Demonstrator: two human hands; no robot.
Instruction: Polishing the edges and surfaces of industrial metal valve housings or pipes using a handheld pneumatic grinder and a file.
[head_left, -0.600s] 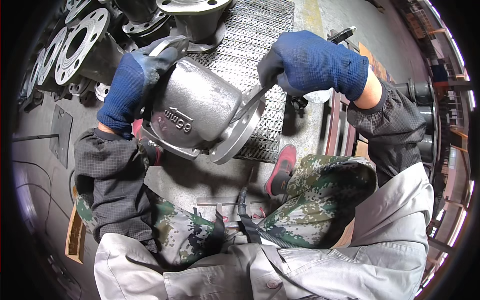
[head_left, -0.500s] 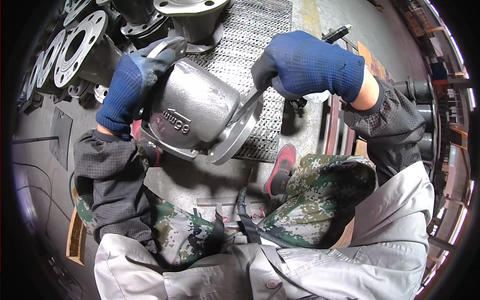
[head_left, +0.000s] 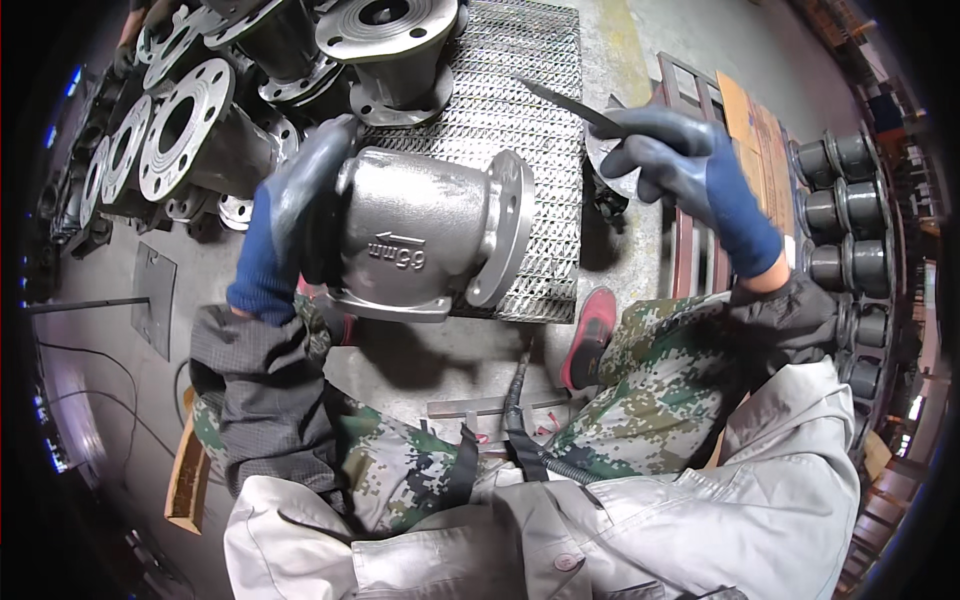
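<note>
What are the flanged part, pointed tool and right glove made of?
Flanged part: probably cast metal, silvery grey, given its pebbled sheen. Pointed tool: likely metal, dark, thin and straight; finish unclear. Right glove: apparently matte blue fabric, with shinier, rubbery-looking grey coating.

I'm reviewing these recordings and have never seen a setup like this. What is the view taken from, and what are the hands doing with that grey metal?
No robot here: the left hand and right hand are human, in blue-and-grey gloves. The view comes from the left of two fisheye cameras worn on the head, looking down, so straight edges bend near the rim. The right hand holds a thin, dark flat tool, clear of the metal. The left hand is at the left end of a grey casting; how its fingers wrap is hard to make out. Behind, a flanged piece stands on a metal grating, and similar pieces crowd the left.
</note>
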